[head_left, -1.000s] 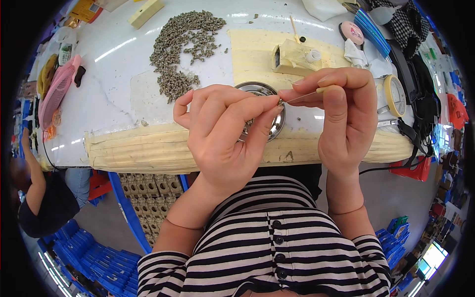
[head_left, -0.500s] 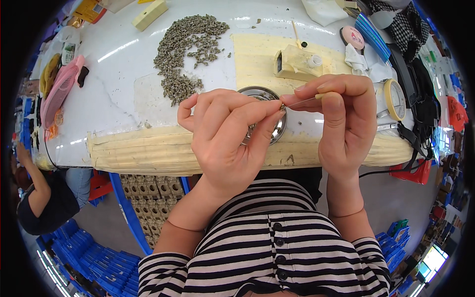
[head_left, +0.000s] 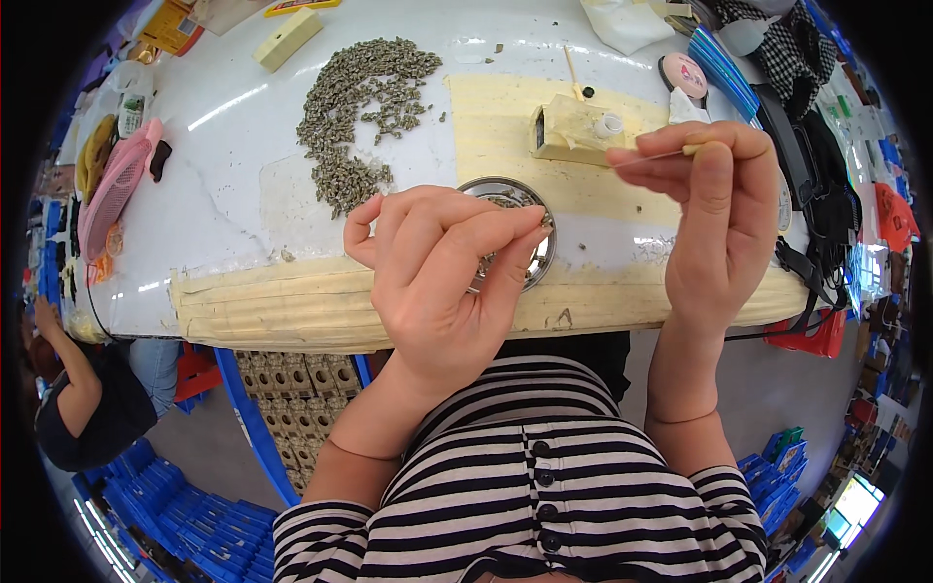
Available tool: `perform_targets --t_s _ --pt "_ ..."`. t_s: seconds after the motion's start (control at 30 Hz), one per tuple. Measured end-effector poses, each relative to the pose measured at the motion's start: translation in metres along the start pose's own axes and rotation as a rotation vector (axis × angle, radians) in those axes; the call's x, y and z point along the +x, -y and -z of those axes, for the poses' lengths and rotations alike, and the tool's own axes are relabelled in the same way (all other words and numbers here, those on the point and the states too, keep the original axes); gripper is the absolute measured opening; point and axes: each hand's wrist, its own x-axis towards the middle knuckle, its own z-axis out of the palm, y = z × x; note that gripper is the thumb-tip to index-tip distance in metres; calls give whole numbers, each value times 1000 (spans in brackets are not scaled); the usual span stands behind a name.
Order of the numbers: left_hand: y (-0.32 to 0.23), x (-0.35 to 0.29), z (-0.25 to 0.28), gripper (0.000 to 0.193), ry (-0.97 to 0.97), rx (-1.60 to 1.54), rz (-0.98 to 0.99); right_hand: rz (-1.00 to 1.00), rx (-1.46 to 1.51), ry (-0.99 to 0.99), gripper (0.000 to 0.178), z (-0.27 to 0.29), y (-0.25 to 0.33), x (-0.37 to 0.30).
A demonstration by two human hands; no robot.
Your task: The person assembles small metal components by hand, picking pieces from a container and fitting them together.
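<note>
Above a round steel dish [head_left: 551, 255], my left hand [head_left: 432, 277] pinches a tiny metal part [head_left: 546, 222] between thumb and forefinger. The dish holds more small metal parts and is partly hidden behind that hand. My right hand [head_left: 719, 223] is raised to the right, apart from the left. Its thumb and fingers grip a thin needle-like tool [head_left: 649, 157] with a yellowish end, the fine tip pointing left. Beyond the dish lies a large loose pile of small metal parts [head_left: 340, 117] on the white table [head_left: 219, 194].
A tape-covered block [head_left: 564, 136] with a white nozzle stands beyond my right hand. A pink basket [head_left: 121, 185] is at the left. Yellowish tape covers the table's front edge [head_left: 272, 301]. Below it sits a blue-framed tray of metal blocks [head_left: 292, 389]. Another person [head_left: 92, 389] sits far left.
My right hand has moved right and slightly up with the needle-like tool, away from the part in my left hand. The left hand keeps its pinch nearly in place.
</note>
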Motion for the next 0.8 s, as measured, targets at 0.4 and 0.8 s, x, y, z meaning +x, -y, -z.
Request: perform_targets --t_s 0.4,0.8 --pt "1 -3 0 21 -6 -12 7 313 -759 -2 8 9 -23 19" --pt "0 -2 1 24 4 -21 -22 -120 -136 216 7 -17 7 -21"
